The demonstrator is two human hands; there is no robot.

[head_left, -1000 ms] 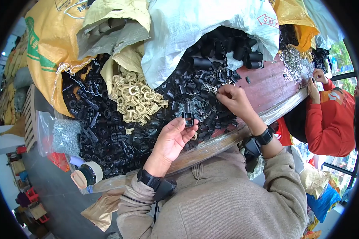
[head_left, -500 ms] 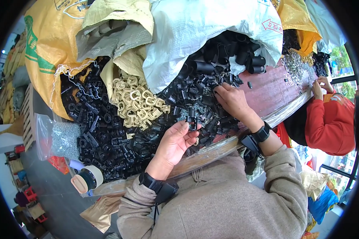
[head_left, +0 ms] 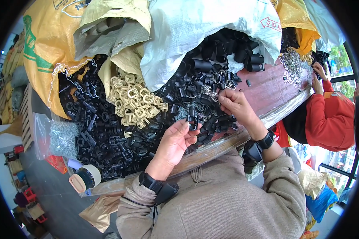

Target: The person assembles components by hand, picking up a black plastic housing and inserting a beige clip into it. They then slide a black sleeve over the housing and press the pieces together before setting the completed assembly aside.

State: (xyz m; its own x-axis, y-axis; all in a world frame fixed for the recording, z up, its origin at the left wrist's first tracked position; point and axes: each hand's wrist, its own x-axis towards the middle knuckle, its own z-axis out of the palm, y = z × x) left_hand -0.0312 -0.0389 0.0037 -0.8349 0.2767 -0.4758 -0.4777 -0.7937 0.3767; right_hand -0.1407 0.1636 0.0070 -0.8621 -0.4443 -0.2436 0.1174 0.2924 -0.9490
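My left hand (head_left: 175, 141) is closed, with a small black plastic part (head_left: 192, 122) held upright between thumb and fingers. To its right and farther off, my right hand (head_left: 238, 106) has thumb and forefinger pinched together at the edge of a heap of silver metal pieces (head_left: 210, 92). Whatever lies between those fingertips is too small to make out. Small grey metal bits (head_left: 182, 113) lie just beyond the left hand, among loose black parts (head_left: 107, 139). Beige ring-shaped plastic parts (head_left: 133, 99) are piled farther left.
A white woven sack (head_left: 175, 40) spills black tubes (head_left: 205, 65) onto the reddish tabletop (head_left: 263, 89). Orange sack (head_left: 48, 36) at left; clear bag of metal pieces (head_left: 64, 139) and round container (head_left: 85, 178) at the near left. Wrapped table edge (head_left: 203, 157) before me. Co-worker in red (head_left: 331, 119) at right.
My right hand has drawn slightly nearer and to the right, out of the black parts, its fingers now pinched. The left hand stays with the black part. The co-worker's hands have shifted farther off.
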